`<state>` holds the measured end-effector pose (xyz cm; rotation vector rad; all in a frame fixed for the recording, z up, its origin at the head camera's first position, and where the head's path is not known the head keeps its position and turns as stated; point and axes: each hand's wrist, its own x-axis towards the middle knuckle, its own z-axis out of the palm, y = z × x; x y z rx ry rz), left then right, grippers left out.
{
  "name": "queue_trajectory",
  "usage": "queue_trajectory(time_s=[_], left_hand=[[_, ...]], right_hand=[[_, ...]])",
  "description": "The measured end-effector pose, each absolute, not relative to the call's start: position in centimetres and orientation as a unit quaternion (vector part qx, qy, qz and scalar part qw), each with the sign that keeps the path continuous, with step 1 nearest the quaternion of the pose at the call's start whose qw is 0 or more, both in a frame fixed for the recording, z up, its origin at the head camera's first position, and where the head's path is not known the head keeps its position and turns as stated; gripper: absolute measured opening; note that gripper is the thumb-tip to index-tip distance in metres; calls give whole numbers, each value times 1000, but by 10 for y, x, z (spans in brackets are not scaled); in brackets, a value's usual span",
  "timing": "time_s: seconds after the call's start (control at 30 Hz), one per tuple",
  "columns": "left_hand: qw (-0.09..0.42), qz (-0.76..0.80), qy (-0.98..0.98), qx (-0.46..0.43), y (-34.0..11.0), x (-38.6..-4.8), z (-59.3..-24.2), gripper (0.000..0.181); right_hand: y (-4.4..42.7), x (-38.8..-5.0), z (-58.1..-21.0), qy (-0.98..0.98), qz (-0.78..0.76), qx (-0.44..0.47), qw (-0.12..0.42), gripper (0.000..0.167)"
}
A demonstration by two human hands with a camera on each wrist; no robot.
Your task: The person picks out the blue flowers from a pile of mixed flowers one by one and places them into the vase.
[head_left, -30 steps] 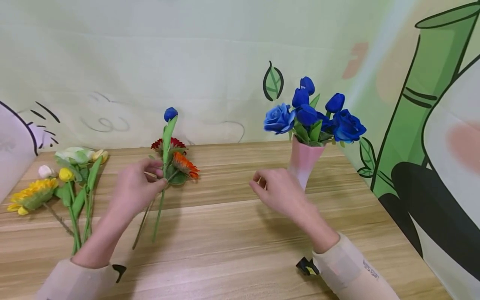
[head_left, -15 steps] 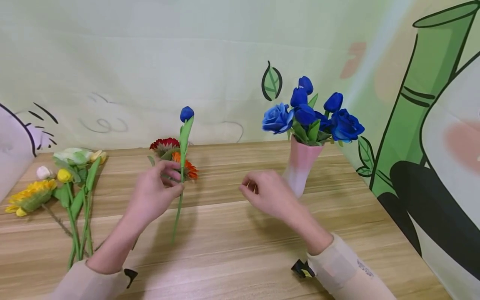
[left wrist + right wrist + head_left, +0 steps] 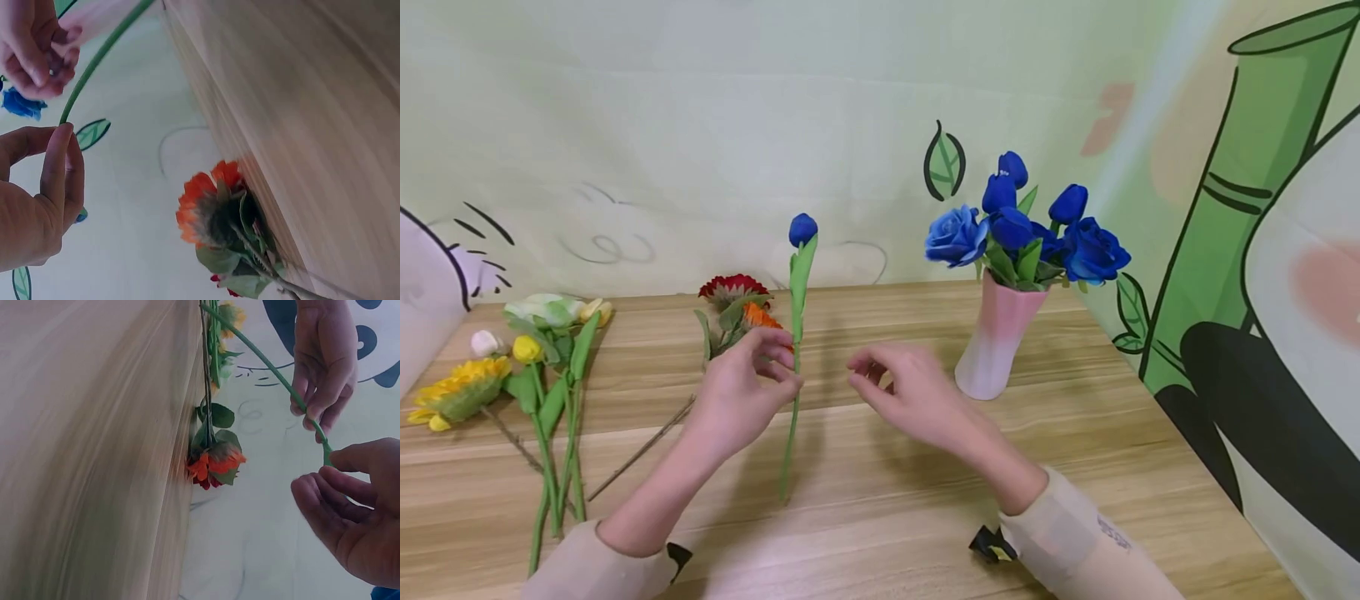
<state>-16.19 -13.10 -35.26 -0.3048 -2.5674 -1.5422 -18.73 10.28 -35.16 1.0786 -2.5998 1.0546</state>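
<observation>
My left hand (image 3: pixel 741 402) pinches the green stem of a blue tulip (image 3: pixel 802 231), which stands almost upright above the table. In the left wrist view the stem (image 3: pixel 103 55) runs up from between thumb and fingertips. To the right of the tulip is my right hand (image 3: pixel 917 398), its fingers loosely bent and holding nothing. The right wrist view has this hand (image 3: pixel 365 528) close to the tulip's leaf; whether they touch I cannot tell. Behind the right hand stands a pink and white vase (image 3: pixel 1003 333) filled with blue roses (image 3: pixel 955 237) and blue tulips.
On the table's left lie yellow tulips, a sunflower (image 3: pixel 463 390) and pale blooms (image 3: pixel 546 310). A red flower (image 3: pixel 733 287) and an orange flower (image 3: pixel 760 315) lie behind my left hand. A printed cloth backdrop (image 3: pixel 700 150) rises behind the wooden table (image 3: pixel 880 533).
My left hand has carried the blue tulip to the right, away from the red and orange flowers. The right hand has shifted left toward it, uncovering the vase's base.
</observation>
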Motion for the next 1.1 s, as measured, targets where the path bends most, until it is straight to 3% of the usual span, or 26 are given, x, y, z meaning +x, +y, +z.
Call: queue_trajectory(time_s=[0.57,0.83,1.1], left_hand=[[58,-532,-831,-151,-106,-155,-359,41],[46,-546,-820,-166,-100,-154,-359,44],[54,-553,-811,-182,-97,-152,-363,44]], right_hand=[[84,-184,-354,-797,527,293,-32,25],[80,-183,-352,-801,539,261,-2,34],[79,-181,-350,-808,533,250,24,32]])
